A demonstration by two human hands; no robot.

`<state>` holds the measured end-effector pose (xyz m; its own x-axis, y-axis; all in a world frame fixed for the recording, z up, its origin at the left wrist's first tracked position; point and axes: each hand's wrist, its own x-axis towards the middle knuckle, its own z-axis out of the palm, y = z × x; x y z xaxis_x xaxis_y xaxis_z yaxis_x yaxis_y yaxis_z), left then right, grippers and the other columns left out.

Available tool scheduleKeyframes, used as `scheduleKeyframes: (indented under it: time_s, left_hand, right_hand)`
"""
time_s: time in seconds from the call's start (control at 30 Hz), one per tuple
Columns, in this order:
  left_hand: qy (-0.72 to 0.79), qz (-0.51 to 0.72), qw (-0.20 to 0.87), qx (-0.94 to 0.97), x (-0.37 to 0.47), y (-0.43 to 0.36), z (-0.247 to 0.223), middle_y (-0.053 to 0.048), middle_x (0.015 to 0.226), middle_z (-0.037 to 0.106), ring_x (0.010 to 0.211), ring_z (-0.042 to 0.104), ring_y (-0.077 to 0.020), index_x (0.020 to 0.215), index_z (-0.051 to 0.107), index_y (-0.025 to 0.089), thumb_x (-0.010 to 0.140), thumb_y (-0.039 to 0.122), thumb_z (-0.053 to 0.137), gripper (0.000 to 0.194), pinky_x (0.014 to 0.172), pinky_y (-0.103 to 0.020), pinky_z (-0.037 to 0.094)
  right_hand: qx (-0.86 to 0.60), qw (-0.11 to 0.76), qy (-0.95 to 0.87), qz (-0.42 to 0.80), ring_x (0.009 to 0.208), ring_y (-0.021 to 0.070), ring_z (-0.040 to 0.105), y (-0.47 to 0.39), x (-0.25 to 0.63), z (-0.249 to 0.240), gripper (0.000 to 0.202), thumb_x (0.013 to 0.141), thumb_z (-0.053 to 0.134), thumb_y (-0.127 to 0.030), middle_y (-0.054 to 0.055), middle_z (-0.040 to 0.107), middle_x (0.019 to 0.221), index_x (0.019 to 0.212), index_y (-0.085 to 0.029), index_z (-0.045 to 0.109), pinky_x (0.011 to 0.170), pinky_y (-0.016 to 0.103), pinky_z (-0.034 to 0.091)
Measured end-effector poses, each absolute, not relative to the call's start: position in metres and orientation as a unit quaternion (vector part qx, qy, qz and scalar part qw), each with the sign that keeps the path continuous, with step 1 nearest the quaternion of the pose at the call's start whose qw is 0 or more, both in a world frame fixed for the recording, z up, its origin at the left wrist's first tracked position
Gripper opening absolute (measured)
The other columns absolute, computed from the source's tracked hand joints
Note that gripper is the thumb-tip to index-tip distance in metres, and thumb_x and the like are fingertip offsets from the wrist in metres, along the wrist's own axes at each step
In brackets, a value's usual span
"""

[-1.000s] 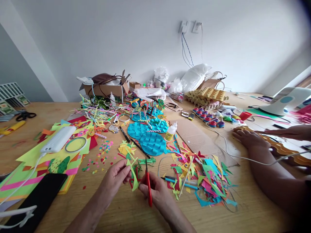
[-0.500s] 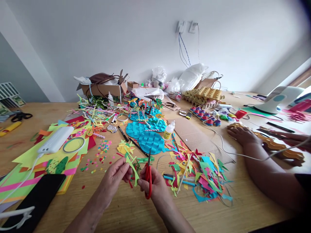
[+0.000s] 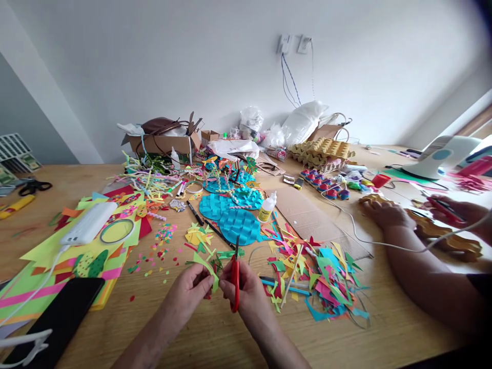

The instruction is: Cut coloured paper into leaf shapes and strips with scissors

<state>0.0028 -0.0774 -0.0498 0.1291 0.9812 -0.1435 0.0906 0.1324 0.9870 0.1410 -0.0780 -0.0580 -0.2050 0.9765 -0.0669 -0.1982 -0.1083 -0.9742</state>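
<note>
My left hand [image 3: 192, 288] is closed on a light green paper strip [image 3: 207, 267] whose free end points up and away. Red-handled scissors [image 3: 236, 287] sit in my right hand [image 3: 248, 289], blades pointing away from me; my right thumb is close to the strip's near end, and whether it touches is unclear. Just beyond my hands lie small green paper scraps [image 3: 226, 253] and a yellow paper fish [image 3: 198, 234]. Past these is a blue woven paper piece [image 3: 239, 226], with a white glue bottle [image 3: 267, 207] standing at its right side.
Right of my hands is a heap of colored paper scraps [image 3: 330, 282]. A co-worker's hand [image 3: 388, 215] rests on an egg-carton piece [image 3: 461, 238]; their other hand [image 3: 457, 212] holds a red-handled tool. At left are a phone [image 3: 57, 318], a power bank [image 3: 89, 223] and paper sheets.
My left hand has moved slightly right and down with the strip, nearer my right hand. The scissors shifted little. The co-worker's far hand has risen, its red-handled tool now visible.
</note>
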Motion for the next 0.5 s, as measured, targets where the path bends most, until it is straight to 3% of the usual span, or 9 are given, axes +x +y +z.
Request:
scheduleKeyframes:
  time_s: [0.13, 0.5]
  left_hand:
    - [0.502, 0.398, 0.547, 0.539, 0.0034, -0.0789, -0.0484, 0.003, 0.054, 0.052, 0.053, 0.049, -0.0129, 0.062, 0.054, 0.018, 0.074, 0.032, 0.054, 0.018, 0.052, -0.023, 0.039]
    - [0.480, 0.381, 0.568, 0.549, 0.0022, -0.0780, -0.0533, 0.004, 0.055, 0.050, 0.053, 0.050, -0.0124, 0.061, 0.052, 0.019, 0.073, 0.033, 0.056, 0.019, 0.050, -0.022, 0.039]
  right_hand:
    - [-0.427, 0.486, -0.467, 0.603, 0.049, 0.0080, 0.041, -0.0769, 0.1410, -0.0551, 0.023, 0.061, 0.064, -0.028, -0.005, 0.047, 0.060, 0.068, -0.019, 0.044, 0.045, 0.019, 0.032]
    - [-0.424, 0.478, -0.471, 0.608, 0.048, 0.0082, 0.041, -0.0783, 0.1406, -0.0564, 0.023, 0.060, 0.063, -0.028, -0.005, 0.047, 0.058, 0.068, -0.019, 0.044, 0.045, 0.020, 0.034]
